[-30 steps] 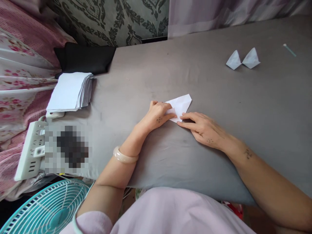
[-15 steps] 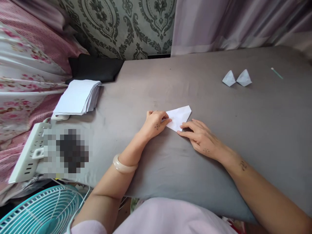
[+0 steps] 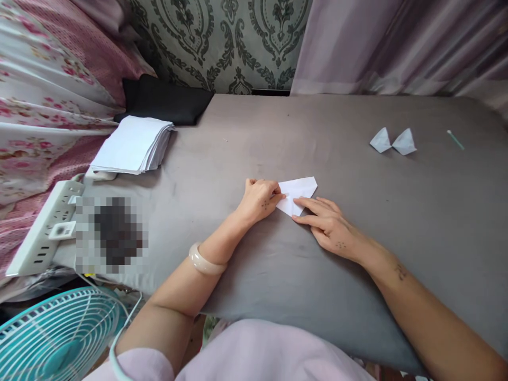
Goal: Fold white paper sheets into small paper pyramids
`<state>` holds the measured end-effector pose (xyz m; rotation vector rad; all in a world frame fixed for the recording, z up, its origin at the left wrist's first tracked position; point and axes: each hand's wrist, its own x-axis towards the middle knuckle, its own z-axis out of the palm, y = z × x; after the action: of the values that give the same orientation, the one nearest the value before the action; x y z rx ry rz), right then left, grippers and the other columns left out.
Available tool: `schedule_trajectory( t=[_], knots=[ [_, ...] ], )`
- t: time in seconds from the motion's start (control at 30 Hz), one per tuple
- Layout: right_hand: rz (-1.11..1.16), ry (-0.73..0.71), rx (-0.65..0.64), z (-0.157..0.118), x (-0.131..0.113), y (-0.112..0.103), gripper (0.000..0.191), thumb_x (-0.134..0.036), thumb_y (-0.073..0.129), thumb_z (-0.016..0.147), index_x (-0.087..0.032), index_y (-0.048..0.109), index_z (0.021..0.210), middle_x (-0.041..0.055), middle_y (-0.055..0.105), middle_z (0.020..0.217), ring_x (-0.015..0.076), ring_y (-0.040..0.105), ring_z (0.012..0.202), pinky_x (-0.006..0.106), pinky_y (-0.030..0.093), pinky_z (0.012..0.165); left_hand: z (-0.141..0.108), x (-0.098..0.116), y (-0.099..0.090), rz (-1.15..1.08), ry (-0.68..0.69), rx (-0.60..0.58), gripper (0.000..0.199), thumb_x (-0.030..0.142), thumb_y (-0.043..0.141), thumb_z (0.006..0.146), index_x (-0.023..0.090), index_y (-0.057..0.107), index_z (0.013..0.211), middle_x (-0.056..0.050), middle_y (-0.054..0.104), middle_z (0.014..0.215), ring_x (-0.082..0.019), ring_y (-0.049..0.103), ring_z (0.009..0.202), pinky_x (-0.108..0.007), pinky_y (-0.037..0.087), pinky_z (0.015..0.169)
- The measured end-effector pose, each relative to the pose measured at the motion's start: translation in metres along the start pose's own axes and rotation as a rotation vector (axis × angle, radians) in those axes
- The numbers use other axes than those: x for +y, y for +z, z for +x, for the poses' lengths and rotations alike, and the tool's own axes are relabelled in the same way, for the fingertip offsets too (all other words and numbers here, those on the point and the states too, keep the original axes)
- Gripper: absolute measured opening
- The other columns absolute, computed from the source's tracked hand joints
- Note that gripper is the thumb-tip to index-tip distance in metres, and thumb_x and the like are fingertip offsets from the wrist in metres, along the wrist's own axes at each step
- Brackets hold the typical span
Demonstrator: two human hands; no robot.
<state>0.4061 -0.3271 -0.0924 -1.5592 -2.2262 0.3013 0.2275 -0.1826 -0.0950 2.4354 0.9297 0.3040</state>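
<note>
A folded sheet of white paper [image 3: 299,188] lies on the grey cloth-covered surface [image 3: 238,137] in front of me. My left hand [image 3: 262,200] pinches the paper's left end between thumb and curled fingers; that end is hidden under the hand. My right hand [image 3: 325,222] rests with fingers stretched out, its index finger and thumb touching the paper's lower right part. Two small folded paper shapes [image 3: 381,141] stand side by side toward the far right.
At the far left a stack of white paper [image 3: 133,143] lies beside a black folded cloth [image 3: 169,100]. Nearer are a white power strip [image 3: 42,233], a pixelated patch and a turquoise fan [image 3: 59,338]. A thin green stick [image 3: 455,140] with a white tip lies at far right.
The view has shifted and turned slightly. My right fingers have slid a little inward over the paper toward my left hand. My left hand keeps its pinch on the left end.
</note>
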Motion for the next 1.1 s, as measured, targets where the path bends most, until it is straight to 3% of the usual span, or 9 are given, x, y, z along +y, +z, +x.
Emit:
schedule_trajectory(
  t=[0.57,0.87,1.0,1.1],
  knots=[
    [-0.005,-0.005,-0.112,0.016,0.000,-0.015,0.042,-0.003,0.046,0.079,-0.028,0.071,0.102,0.0017,0.057,0.138,0.0247,0.055,0.119,0.050,0.046,0.096,0.002,0.002,0.001,0.011,-0.042,-0.022,0.018,0.034,0.057,0.088,0.018,0.056,0.079,-0.002,0.069,0.085,-0.020,0.060,0.084,-0.041,0.028,0.088],
    [-0.010,0.006,-0.106,0.016,0.001,-0.014,0.046,0.000,0.046,0.076,-0.030,0.068,0.104,0.0001,0.059,0.135,0.0236,0.055,0.118,0.050,0.048,0.094,-0.003,-0.011,0.005,0.149,-0.033,0.118,0.029,0.047,0.053,0.091,0.018,0.052,0.094,-0.006,0.064,0.096,-0.021,0.056,0.091,-0.038,0.030,0.088],
    [-0.021,-0.009,-0.087,0.015,0.002,-0.011,0.046,0.001,0.046,0.074,-0.029,0.068,0.102,0.0015,0.060,0.134,0.0236,0.056,0.118,0.049,0.049,0.092,0.001,-0.014,-0.008,0.369,-0.109,0.192,0.025,0.039,0.048,0.094,0.015,0.053,0.101,-0.013,0.061,0.104,-0.027,0.053,0.100,-0.040,0.032,0.087],
    [-0.027,-0.016,-0.081,0.014,0.004,-0.009,0.047,0.001,0.045,0.074,-0.028,0.067,0.103,0.0014,0.060,0.134,0.0237,0.056,0.118,0.049,0.049,0.092,-0.011,0.001,-0.014,0.487,-0.111,0.246,0.024,0.025,0.039,0.097,0.014,0.055,0.110,-0.016,0.060,0.112,-0.029,0.053,0.106,-0.042,0.034,0.088]
  ],
)
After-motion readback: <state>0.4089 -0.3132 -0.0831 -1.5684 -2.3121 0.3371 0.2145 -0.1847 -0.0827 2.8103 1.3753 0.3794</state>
